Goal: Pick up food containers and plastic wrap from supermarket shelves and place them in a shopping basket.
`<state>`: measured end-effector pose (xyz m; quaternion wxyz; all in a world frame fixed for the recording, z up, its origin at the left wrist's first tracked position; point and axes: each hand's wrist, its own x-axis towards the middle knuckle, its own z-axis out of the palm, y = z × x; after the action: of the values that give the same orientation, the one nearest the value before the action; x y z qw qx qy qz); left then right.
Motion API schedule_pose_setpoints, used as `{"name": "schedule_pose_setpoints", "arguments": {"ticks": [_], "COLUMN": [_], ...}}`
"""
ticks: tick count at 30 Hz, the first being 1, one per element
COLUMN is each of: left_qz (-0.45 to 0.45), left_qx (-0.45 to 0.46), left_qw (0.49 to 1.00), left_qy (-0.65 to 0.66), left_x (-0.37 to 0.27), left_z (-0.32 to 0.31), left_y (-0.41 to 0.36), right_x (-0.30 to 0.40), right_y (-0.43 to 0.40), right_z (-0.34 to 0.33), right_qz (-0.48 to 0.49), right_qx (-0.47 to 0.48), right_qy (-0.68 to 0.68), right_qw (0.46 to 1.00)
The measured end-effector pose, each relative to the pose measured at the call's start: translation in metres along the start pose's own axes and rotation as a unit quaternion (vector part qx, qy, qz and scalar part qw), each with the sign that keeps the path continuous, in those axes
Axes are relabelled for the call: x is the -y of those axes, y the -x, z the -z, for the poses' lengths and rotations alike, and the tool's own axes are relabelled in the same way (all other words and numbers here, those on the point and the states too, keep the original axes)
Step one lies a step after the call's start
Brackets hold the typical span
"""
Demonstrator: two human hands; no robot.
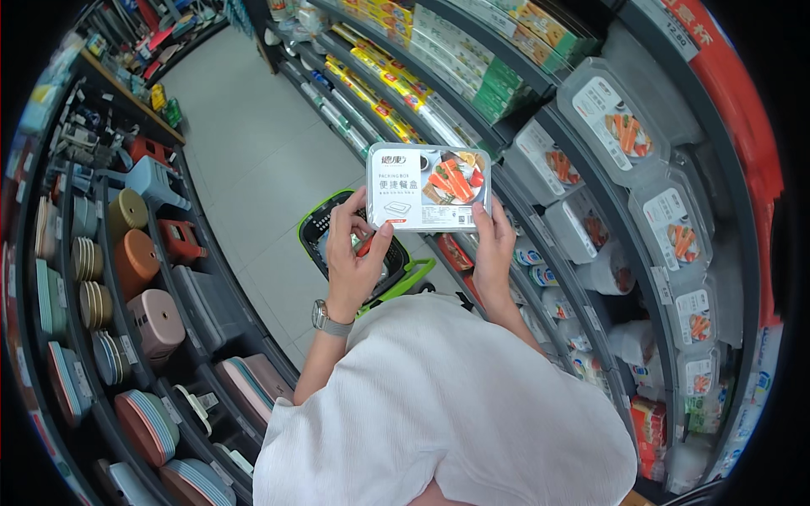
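A wrapped pack of clear plastic food containers is held up before me, its printed label with a food picture facing me. My left hand grips its lower left corner, thumb on the front edge and fingers behind. On that wrist is a watch with a grey strap. The lower right corner sits in my right hand, the thumb pressing on the label. Beneath the pack, a black shopping basket with a green rim stands on the floor, partly hidden by my left hand; its contents are hard to make out.
To my right, a shelf unit carries similar container packs, boxed goods and long yellow boxes. The left shelf unit holds plastic stools and stacked basins. A grey tiled aisle runs between them.
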<state>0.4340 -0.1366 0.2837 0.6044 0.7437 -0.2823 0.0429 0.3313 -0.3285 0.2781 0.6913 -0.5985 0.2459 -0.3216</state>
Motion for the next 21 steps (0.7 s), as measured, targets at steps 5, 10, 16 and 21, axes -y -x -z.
{"name": "schedule_pose_setpoints", "arguments": {"ticks": [5,10,16,21], "left_qz": [0.068,0.213,0.311,0.366], "left_qx": [-0.067,-0.121,-0.141,-0.142], "left_qw": [0.993,0.964,0.939,0.91], "left_qy": [0.065,0.099,-0.045,-0.131], "left_x": [0.011,0.029,0.086,0.11], "left_z": [0.022,0.047,0.079,0.111], "left_y": [0.015,0.042,0.089,0.125], "right_x": [-0.002,-0.02,-0.083,-0.12], "right_y": [0.003,0.01,0.016,0.039], "right_z": [-0.029,-0.053,-0.079,-0.111], "right_qz": [-0.035,-0.121,-0.134,-0.095], "right_qx": [0.054,0.134,0.261,0.332], "right_qy": [0.0,0.11,0.298,0.42], "right_qw": [0.998,0.977,0.908,0.839]}}
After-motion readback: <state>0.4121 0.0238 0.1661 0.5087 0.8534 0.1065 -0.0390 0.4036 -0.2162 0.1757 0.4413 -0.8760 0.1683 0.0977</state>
